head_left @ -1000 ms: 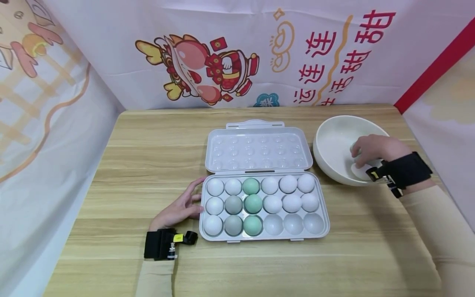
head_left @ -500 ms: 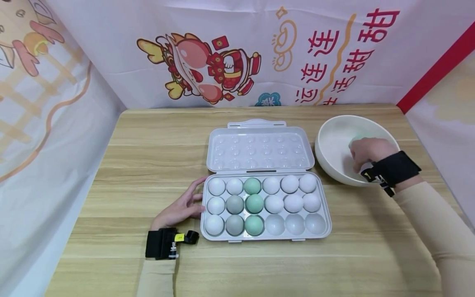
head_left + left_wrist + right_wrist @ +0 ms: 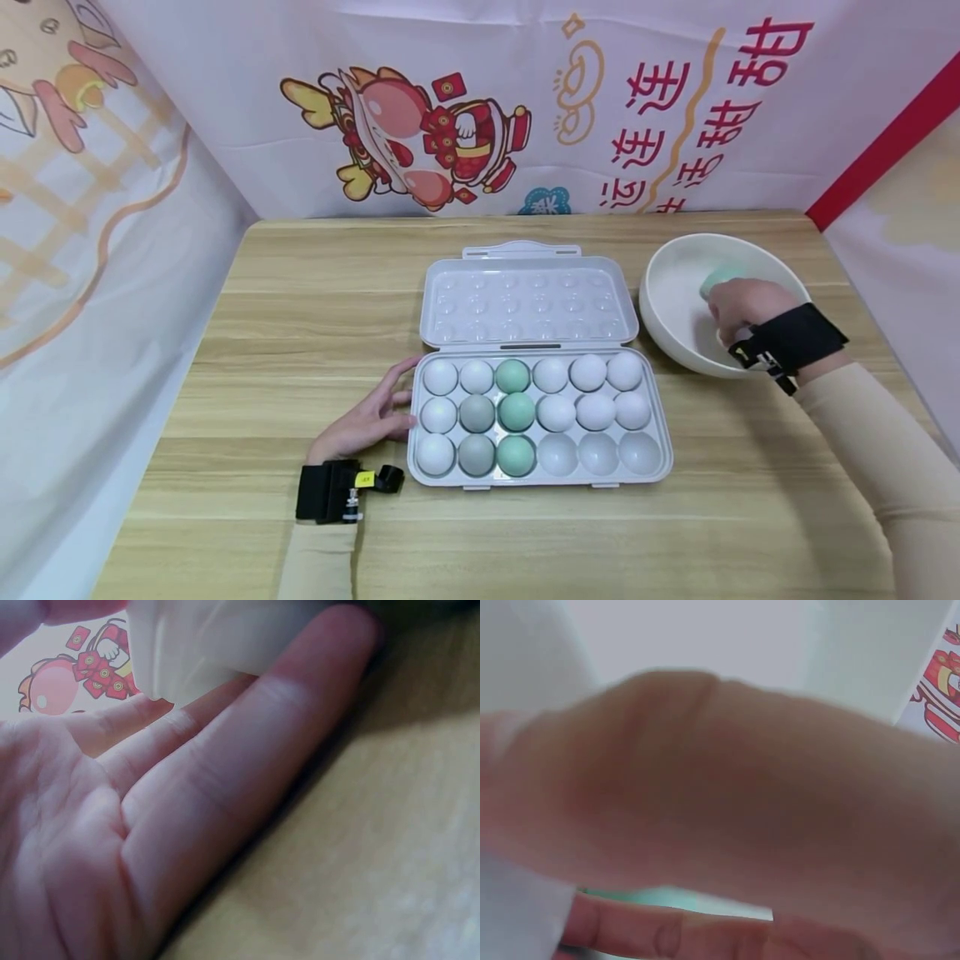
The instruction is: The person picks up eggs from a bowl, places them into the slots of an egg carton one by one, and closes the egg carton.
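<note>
In the head view my right hand (image 3: pixel 753 304) reaches down into the white bowl (image 3: pixel 670 312), its fingers curled. The right wrist view shows a white egg (image 3: pixel 517 919) between thumb and fingers, mostly hidden by them. A pale green egg (image 3: pixel 720 277) shows just past the knuckles inside the bowl. My left hand (image 3: pixel 363 425) lies at the left side of the egg box (image 3: pixel 540 482), fingers spread and fingertips against its wall. White, grey and green eggs fill its back and middle rows. The front row holds eggs at the left and bare hollows (image 3: pixel 597 454) at the right.
The box's lid (image 3: pixel 528 292) lies folded back behind it, close to the bowl. All stands on a wood-grain table (image 3: pixel 315 300). Printed cloth (image 3: pixel 247 92) hangs along the back and both sides.
My right hand has shifted slightly left and lower in the bowl, its fingers closing over a white egg there and uncovering more of the green one. My left hand stays at the box.
</note>
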The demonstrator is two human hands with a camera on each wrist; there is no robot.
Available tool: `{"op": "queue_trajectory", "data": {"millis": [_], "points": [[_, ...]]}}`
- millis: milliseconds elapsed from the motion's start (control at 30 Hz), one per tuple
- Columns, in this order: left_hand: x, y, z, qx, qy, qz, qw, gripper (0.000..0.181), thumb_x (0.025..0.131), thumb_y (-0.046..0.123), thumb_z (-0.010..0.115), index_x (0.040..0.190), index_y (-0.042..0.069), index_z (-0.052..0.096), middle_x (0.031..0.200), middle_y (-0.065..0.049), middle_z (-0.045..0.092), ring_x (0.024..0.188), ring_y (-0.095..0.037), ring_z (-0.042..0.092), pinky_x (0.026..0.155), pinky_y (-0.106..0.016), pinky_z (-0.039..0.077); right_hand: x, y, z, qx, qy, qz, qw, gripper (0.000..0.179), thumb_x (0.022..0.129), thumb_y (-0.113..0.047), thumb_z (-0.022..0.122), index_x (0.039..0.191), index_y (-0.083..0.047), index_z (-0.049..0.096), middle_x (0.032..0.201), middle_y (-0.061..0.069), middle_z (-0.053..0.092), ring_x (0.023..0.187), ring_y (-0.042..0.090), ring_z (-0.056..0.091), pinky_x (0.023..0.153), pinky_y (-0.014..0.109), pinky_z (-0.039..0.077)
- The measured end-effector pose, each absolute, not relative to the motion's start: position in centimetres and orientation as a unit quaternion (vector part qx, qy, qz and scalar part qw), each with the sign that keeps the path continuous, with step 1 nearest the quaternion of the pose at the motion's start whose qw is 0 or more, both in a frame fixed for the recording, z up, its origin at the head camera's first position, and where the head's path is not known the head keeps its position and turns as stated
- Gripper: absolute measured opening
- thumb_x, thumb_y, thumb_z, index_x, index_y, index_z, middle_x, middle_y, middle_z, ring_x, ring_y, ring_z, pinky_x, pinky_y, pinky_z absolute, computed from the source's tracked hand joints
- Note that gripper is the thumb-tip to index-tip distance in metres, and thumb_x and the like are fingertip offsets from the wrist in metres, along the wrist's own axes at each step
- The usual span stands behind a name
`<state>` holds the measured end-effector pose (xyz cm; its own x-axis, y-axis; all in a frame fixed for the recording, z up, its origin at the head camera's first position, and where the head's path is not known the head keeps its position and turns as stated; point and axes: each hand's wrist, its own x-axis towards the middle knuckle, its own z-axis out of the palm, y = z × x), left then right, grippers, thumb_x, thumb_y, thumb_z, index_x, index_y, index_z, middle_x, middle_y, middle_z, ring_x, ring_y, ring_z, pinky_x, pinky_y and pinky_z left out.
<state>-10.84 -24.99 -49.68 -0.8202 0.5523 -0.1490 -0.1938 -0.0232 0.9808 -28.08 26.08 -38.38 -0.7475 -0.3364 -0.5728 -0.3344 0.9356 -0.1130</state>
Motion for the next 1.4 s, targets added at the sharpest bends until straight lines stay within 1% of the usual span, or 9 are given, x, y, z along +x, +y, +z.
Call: {"op": "queue_trajectory", "data": {"millis": [167, 433, 567, 767, 900, 1100, 1267, 1400], "points": [[-10.9, -24.9, -49.7, 0.142, 0.644, 0.703, 0.266, 0.081, 0.095, 0.001, 0.056, 0.155, 0.020, 0.004, 0.139, -0.040, 0.031, 0.112, -0.038, 0.056, 0.084, -0.052, 0.052, -28.5, 26.4, -38.5, -0.207, 0.930, -0.022, 0.302, 0.017, 0.065, 0.003, 0.066, 0.072, -0.006, 0.054, 0.069, 0.004, 0.046, 0.067, 0.022, 0.043, 0.059, 0.029, 0.035], [-10.7, -24.9, -49.6, 0.136, 0.652, 0.697, 0.265, 0.082, 0.095, 0.002, 0.056, 0.155, 0.019, 0.003, 0.139, -0.041, 0.032, 0.111, -0.038, 0.056, 0.084, -0.051, 0.053, -29.1, 26.8, -38.1, -0.231, 0.925, -0.041, 0.298, 0.019, 0.068, -0.002, 0.066, 0.079, -0.008, 0.052, 0.074, 0.003, 0.048, 0.069, 0.022, 0.046, 0.059, 0.030, 0.039], [-10.6, -24.8, -49.6, 0.140, 0.648, 0.700, 0.265, 0.081, 0.095, 0.002, 0.056, 0.155, 0.018, 0.003, 0.139, -0.041, 0.031, 0.111, -0.037, 0.057, 0.084, -0.051, 0.053, -29.2, 26.7, -37.7, -0.257, 0.925, -0.048, 0.277, 0.019, 0.069, -0.002, 0.067, 0.082, -0.007, 0.054, 0.076, 0.003, 0.050, 0.071, 0.021, 0.048, 0.061, 0.032, 0.040], [-10.6, -24.9, -49.6, 0.140, 0.649, 0.699, 0.266, 0.080, 0.096, 0.002, 0.056, 0.155, 0.020, 0.004, 0.139, -0.040, 0.032, 0.109, -0.036, 0.058, 0.083, -0.051, 0.053, -28.9, 26.6, -36.9, -0.265, 0.931, -0.053, 0.245, 0.022, 0.074, -0.003, 0.070, 0.091, -0.006, 0.057, 0.080, 0.005, 0.051, 0.077, 0.024, 0.048, 0.066, 0.036, 0.041], [-10.6, -24.9, -49.6, 0.138, 0.651, 0.697, 0.267, 0.080, 0.096, 0.003, 0.056, 0.155, 0.020, 0.005, 0.138, -0.040, 0.034, 0.109, -0.037, 0.058, 0.083, -0.051, 0.053, -28.3, 26.3, -36.0, -0.273, 0.935, -0.067, 0.218, 0.023, 0.074, -0.002, 0.072, 0.092, -0.006, 0.058, 0.081, 0.005, 0.052, 0.079, 0.024, 0.047, 0.068, 0.037, 0.042], [-10.7, -24.8, -49.6, 0.137, 0.653, 0.695, 0.267, 0.080, 0.096, 0.003, 0.056, 0.155, 0.020, 0.004, 0.138, -0.040, 0.034, 0.110, -0.036, 0.058, 0.083, -0.050, 0.053, -26.4, 25.3, -34.2, -0.273, 0.943, -0.071, 0.179, 0.027, 0.074, 0.000, 0.074, 0.097, -0.003, 0.060, 0.088, 0.008, 0.054, 0.082, 0.026, 0.048, 0.072, 0.041, 0.047], [-10.7, -24.8, -49.5, 0.138, 0.651, 0.697, 0.267, 0.081, 0.096, 0.004, 0.056, 0.155, 0.020, 0.003, 0.139, -0.040, 0.032, 0.111, -0.035, 0.057, 0.084, -0.050, 0.053, -24.6, 24.2, -33.0, -0.262, 0.949, -0.066, 0.161, 0.034, 0.074, -0.001, 0.078, 0.102, -0.002, 0.059, 0.092, 0.010, 0.054, 0.082, 0.027, 0.049, 0.070, 0.041, 0.050], [-10.8, -24.8, -49.4, 0.141, 0.650, 0.698, 0.265, 0.081, 0.096, 0.002, 0.056, 0.155, 0.019, 0.003, 0.139, -0.040, 0.031, 0.111, -0.036, 0.057, 0.084, -0.051, 0.053, -23.3, 23.6, -32.5, -0.275, 0.949, -0.060, 0.140, 0.037, 0.072, -0.002, 0.080, 0.102, -0.002, 0.058, 0.091, 0.010, 0.053, 0.078, 0.026, 0.049, 0.068, 0.040, 0.050]]}}
